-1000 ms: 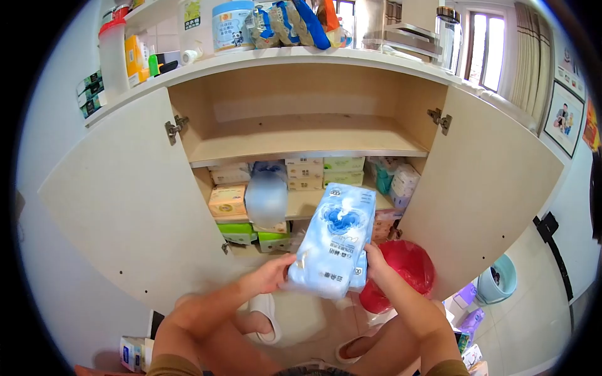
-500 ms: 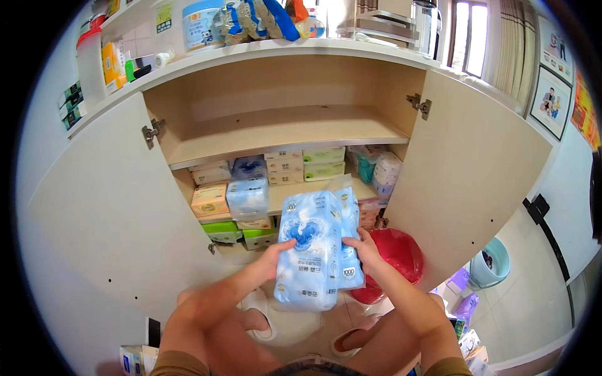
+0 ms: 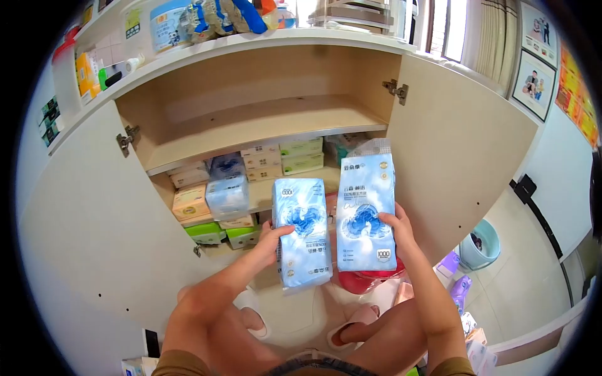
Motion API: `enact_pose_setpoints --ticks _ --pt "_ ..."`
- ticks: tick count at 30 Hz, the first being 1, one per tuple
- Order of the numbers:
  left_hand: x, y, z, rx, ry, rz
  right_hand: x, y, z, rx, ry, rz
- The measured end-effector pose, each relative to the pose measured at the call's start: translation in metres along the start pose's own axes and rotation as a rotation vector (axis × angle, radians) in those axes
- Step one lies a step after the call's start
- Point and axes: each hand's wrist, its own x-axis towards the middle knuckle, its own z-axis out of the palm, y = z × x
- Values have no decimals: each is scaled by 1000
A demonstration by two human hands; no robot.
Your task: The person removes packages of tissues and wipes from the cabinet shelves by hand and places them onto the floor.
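Note:
My left hand (image 3: 269,243) is closed on the side of a light-blue tissue pack (image 3: 305,263), thumb across its front; the printing on it is upside down. Another light-blue tissue pack (image 3: 365,182) stands upright in my right hand (image 3: 402,230), with its clear wrapper end at the top. A narrow gap separates the two packs. Behind them, the lower shelf of the open cabinet holds a blue wrapped tissue pack (image 3: 227,197), an orange tissue pack (image 3: 192,202), cream packs (image 3: 263,164) and green-and-white packs (image 3: 302,155).
Cabinet doors swing out to the left (image 3: 81,207) and right (image 3: 464,156). A red basin (image 3: 357,283) sits on the floor behind the right pack. Further right are a light-blue bucket (image 3: 481,250) and purple bottles (image 3: 461,291). Bags and a tub (image 3: 169,28) line the countertop.
The two packs, overlapping before, are now apart side by side. My right hand has moved right and up with its pack, turning its front to me. The view has shifted slightly right.

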Motion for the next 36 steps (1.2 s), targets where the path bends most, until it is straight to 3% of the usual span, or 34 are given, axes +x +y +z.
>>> enact_pose_setpoints --ticks 3,5,8,12,14,20,22,25,28,32,34,36 --pt "2 -8 21 -18 -10 -41 -9 -1 -5 161 -79 92" --pt "3 -13 37 -23 -82 -80 -9 8 -9 416 -176 381" --pt "-5 -15 68 -34 -92 -156 -21 2 -9 428 -171 521" --pt "15 -35 82 -5 -217 -140 -27 2 -29 332 -132 439" --pt "11 -37 99 20 -229 -155 -37 -8 -38 165 -217 176" --pt "-9 -49 144 77 -334 -273 -83 -49 -72 144 -149 9" --pt "-9 -56 154 -27 -592 -333 -94 -59 -99 70 -100 -80" --pt "0 -81 165 7 -587 -389 -116 -69 -147 188 -40 -204" --pt "-5 -93 184 102 -576 -462 -150 -79 -188 417 147 -202" --pt "-5 -118 192 203 -577 -501 -176 -89 -230 397 357 -261" --pt "-11 -124 198 239 -532 -475 -182 -86 -243 387 574 -265" --pt "-11 -132 200 270 -556 -500 -181 -67 -272 388 624 -256"
